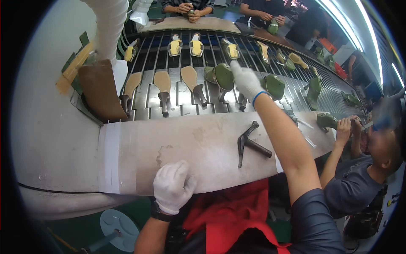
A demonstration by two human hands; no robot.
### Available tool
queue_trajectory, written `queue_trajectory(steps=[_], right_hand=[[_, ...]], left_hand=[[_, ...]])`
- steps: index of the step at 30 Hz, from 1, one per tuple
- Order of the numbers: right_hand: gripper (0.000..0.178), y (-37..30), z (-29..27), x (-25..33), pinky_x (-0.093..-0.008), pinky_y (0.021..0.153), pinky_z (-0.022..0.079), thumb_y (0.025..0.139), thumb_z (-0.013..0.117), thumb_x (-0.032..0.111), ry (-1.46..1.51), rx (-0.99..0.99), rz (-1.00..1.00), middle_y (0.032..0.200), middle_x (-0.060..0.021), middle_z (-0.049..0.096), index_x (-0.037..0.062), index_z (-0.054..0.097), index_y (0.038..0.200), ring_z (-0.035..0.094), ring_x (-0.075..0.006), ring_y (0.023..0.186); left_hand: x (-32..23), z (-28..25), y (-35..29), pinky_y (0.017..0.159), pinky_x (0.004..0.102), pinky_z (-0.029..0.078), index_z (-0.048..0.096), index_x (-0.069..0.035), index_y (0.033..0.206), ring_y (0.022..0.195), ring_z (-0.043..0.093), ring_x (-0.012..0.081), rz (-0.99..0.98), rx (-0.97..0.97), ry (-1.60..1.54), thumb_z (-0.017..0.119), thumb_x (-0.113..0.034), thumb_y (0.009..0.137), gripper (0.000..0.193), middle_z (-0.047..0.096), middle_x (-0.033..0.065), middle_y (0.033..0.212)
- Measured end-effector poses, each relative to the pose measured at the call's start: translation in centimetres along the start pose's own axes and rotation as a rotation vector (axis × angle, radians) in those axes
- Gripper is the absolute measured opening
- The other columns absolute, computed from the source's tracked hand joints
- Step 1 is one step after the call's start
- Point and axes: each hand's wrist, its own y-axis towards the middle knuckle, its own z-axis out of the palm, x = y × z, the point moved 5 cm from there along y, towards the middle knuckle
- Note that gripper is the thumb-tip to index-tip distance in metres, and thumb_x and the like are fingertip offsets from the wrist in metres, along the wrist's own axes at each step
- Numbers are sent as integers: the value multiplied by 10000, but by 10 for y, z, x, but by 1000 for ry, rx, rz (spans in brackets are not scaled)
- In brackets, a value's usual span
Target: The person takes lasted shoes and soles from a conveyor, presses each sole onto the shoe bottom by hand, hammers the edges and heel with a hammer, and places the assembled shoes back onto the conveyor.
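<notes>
My right hand [247, 80], in a white glove with a blue cuff edge, reaches over the slatted conveyor. Its fingers point forward at the side of a green high-heeled shoe [223, 76]; they look stretched out, though some are hidden, and I cannot tell whether they touch it. Close to the wrist sits another green shoe [274, 87]. My left hand [174, 186], also white-gloved, rests curled at the near edge of the pale worktable [190, 139], with nothing visible in it. Between the arms, a dark metal hammer [253, 145] lies on the tabletop.
Tan soles with dark heels [162, 84] stand along the conveyor's near lane [141, 101]. Shoes with yellow insides [196, 45] fill the far lane. A brown board [102, 91] and white duct [108, 25] rise at left. Co-workers handle green shoes across the belt and at right [327, 121].
</notes>
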Motion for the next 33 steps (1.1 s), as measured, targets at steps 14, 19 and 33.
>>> queue_trajectory(steps=[14,19,33], right_hand=[[328,74,-19,-56,-435,820,649,931,721,212,-409,162,-56,1087,-241,801,-28,783,1145,808,-358,909],[245,113,-59,-10,-341,625,639,979,659,136,626,-211,223,933,-176,777,-58,753,1096,786,-274,742],[1320,291,36,-25,-468,1163,543,806,845,582,-791,133,10,1489,-334,656,-53,164,1742,697,-413,1343]], left_hand=[[8,3,6,945,512,589,740,0,1185,1016,741,407,19,49,-18,842,-187,860,388,772,184,1119],[15,-1,5,934,514,589,734,14,1190,1004,740,428,-5,77,6,826,-178,875,380,775,197,1108],[19,-6,23,965,542,613,733,27,1240,1025,751,394,-119,245,-53,824,-168,942,367,781,215,1160]])
